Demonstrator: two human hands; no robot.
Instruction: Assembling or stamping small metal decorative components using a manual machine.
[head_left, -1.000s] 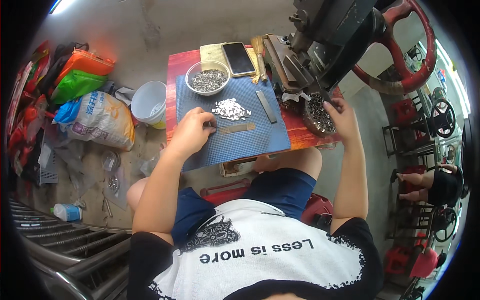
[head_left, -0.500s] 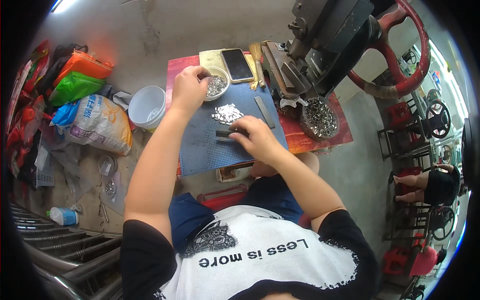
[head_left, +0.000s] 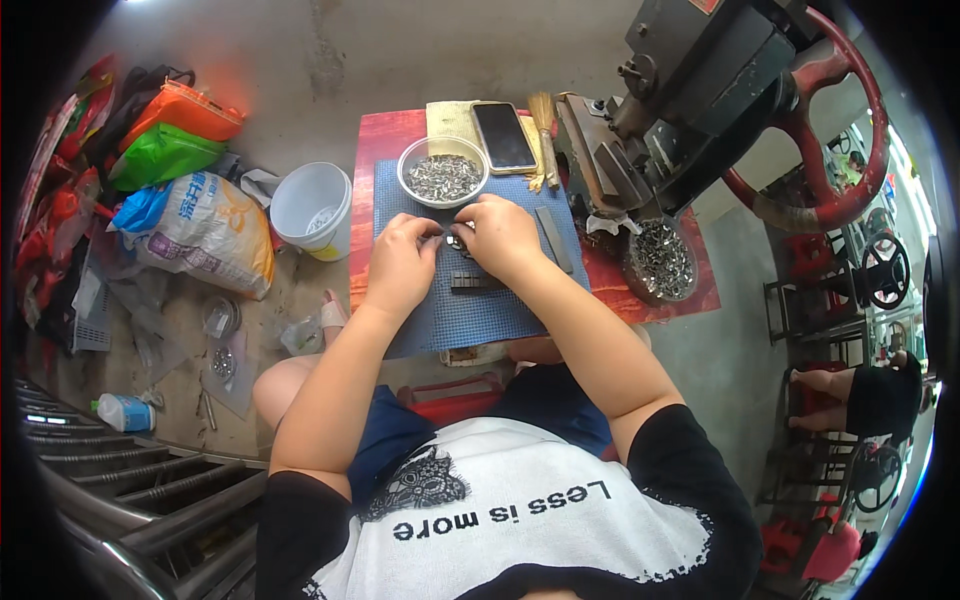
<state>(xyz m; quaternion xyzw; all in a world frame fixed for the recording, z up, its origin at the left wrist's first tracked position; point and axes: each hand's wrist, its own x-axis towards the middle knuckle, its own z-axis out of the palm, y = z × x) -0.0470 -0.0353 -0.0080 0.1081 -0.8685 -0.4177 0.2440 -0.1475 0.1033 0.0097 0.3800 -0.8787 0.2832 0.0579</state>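
Observation:
Both hands are close together over the blue textured mat (head_left: 415, 322), at a small pile of white pieces (head_left: 455, 243) that they mostly cover. My left hand (head_left: 402, 264) is closed, its fingertips brought together at the pile's left side. My right hand (head_left: 498, 238) is closed at the pile's right, thumb and fingers bent together. What either hand pinches is hidden or too small to make out. A dark slotted block (head_left: 474, 282) lies on the mat, nearer to me than the pile. Just beyond my hands stands a white bowl (head_left: 403, 165) of small metal pieces (head_left: 443, 180).
Right of my right hand lies a flat grey bar (head_left: 554, 240). A phone (head_left: 505, 137) and brush (head_left: 544, 125) are at the back. At right stand a black press (head_left: 690, 95) with a red handwheel (head_left: 872, 130) and a tub of metal parts (head_left: 660, 262). A white bucket (head_left: 300, 205) stands left.
My left hand has come from the bowl toward me to the white pile. My right hand has let go of the dark block and moved up to the pile.

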